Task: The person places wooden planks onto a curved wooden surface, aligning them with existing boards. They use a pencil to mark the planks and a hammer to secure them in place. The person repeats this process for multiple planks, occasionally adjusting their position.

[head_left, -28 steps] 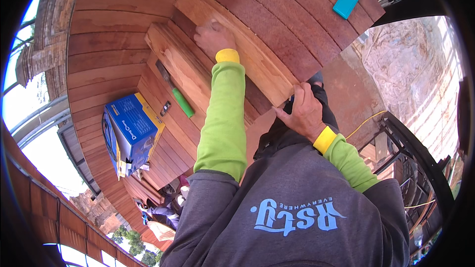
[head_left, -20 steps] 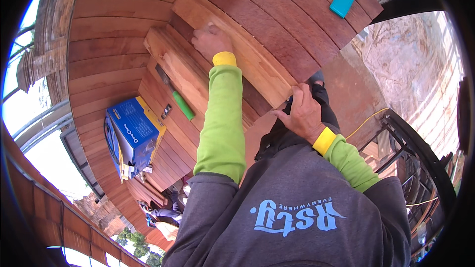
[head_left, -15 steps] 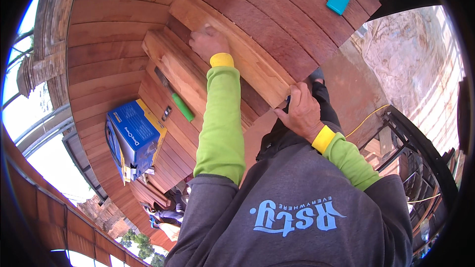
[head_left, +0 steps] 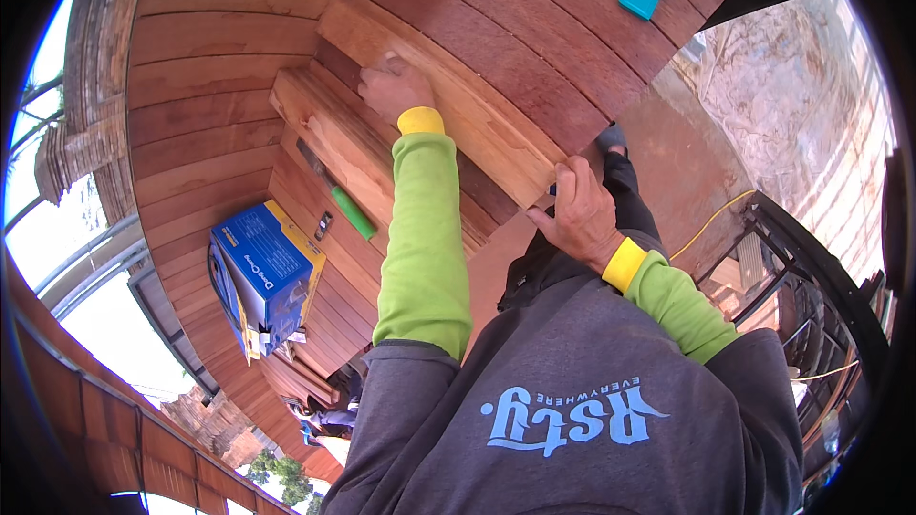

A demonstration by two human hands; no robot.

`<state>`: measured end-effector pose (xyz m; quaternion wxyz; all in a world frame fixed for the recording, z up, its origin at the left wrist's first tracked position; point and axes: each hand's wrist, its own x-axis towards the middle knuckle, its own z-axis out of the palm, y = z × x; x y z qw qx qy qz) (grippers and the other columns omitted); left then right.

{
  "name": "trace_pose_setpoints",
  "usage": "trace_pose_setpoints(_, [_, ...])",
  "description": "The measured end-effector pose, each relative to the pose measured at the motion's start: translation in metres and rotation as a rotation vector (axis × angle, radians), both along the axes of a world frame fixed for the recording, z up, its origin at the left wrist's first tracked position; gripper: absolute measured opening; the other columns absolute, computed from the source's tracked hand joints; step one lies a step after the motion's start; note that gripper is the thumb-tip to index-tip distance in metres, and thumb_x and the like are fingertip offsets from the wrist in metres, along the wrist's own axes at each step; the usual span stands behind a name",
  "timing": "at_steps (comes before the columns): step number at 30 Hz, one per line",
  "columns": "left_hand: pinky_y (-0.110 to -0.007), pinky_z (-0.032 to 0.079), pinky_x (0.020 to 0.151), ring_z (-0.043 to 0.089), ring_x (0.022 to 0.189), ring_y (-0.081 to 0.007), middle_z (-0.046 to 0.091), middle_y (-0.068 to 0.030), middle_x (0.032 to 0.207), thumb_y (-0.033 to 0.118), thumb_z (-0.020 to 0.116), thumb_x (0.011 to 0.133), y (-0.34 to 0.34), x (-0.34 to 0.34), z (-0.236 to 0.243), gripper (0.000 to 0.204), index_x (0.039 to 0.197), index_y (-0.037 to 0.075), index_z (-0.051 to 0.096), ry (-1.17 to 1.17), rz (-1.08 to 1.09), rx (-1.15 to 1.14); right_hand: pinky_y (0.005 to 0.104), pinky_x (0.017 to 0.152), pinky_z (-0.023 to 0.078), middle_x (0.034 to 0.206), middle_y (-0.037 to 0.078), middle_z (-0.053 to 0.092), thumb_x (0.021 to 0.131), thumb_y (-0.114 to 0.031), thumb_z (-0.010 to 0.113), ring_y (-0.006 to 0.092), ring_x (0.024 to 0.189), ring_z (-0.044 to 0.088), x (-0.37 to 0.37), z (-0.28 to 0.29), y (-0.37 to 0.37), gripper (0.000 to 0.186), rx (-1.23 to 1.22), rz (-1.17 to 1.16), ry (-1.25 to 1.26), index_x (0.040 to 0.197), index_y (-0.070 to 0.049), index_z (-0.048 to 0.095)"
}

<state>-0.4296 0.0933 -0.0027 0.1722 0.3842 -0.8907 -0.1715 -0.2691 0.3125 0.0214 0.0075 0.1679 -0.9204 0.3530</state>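
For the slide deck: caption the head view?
Left hand on a wooden beam, right hand holding its near end.

Right grip (head_left: 580,214) at end of board (head_left: 482,128)

White lettering (head_left: 281,276) is borne by the blue box (head_left: 260,252); light-blue lettering (head_left: 572,418) is printed, upside down, on the grey shirt (head_left: 592,348) to the box's right.

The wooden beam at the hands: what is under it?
Reddish boards show along both sides of the wooden beam, so they probably continue beneath. The surface under it is covered, and the right hand hides part of its near end.
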Motion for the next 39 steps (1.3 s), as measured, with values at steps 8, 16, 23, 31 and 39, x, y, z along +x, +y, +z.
trace_pose_setpoints(8, [-0.052, 0.045, 0.081, 0.055, 0.092, -0.0472, 0.054, -0.0318, 0.102, 0.031, 0.054, 0.087, -0.005, -0.002, -0.007, 0.044, 0.102, -0.01, 0.053, 0.001, -0.007, 0.0, 0.0333, 0.063, 0.052, 0.096, 0.016, 0.047, 0.057, -0.028, 0.082, 0.029, 0.082, 0.057, -0.003, 0.0, 0.004, 0.059, -0.008, 0.028, -0.036, 0.097, 0.0, 0.048])
trace_pose_setpoints(16, [-0.051, 0.046, 0.081, 0.056, 0.093, -0.0461, 0.054, -0.0308, 0.103, 0.03, 0.053, 0.088, 0.005, -0.001, 0.001, 0.044, 0.105, -0.01, 0.052, -0.003, 0.021, 0.002, 0.034, 0.068, 0.05, 0.102, 0.016, 0.049, 0.056, -0.026, 0.083, 0.0308, 0.087, 0.057, -0.001, -0.001, 0.005, 0.065, 0.013, 0.036, -0.091, 0.104, 0.002, 0.048])
trace_pose_setpoints(23, [-0.05, 0.045, 0.085, 0.054, 0.098, -0.0458, 0.052, -0.0309, 0.109, 0.029, 0.055, 0.088, 0.002, 0.001, 0.003, 0.048, 0.114, -0.011, 0.05, 0.052, 0.016, 0.057, 0.0315, 0.064, 0.052, 0.101, 0.017, 0.048, 0.065, -0.04, 0.078, 0.0271, 0.085, 0.058, -0.002, 0.004, 0.006, 0.065, 0.106, 0.084, -0.036, 0.103, 0.004, 0.049])
trace_pose_setpoints(31, [-0.048, 0.043, 0.089, 0.052, 0.101, -0.0462, 0.051, -0.0317, 0.111, 0.028, 0.056, 0.087, 0.002, 0.001, 0.002, 0.052, 0.12, -0.011, 0.047, 0.073, 0.006, 0.106, 0.0323, 0.061, 0.051, 0.099, 0.016, 0.048, 0.068, -0.042, 0.076, 0.0268, 0.079, 0.057, -0.003, 0.002, 0.004, 0.066, 0.099, 0.089, -0.028, 0.106, 0.005, 0.048])
trace_pose_setpoints(39, [-0.049, 0.042, 0.09, 0.051, 0.103, -0.0469, 0.05, -0.0322, 0.111, 0.028, 0.057, 0.086, -0.004, 0.001, -0.004, 0.052, 0.119, -0.011, 0.048, 0.092, -0.017, 0.11, 0.0327, 0.061, 0.05, 0.097, 0.017, 0.047, 0.067, -0.04, 0.076, 0.0278, 0.078, 0.056, -0.005, 0.004, 0.005, 0.066, 0.107, 0.109, -0.033, 0.105, 0.005, 0.048])
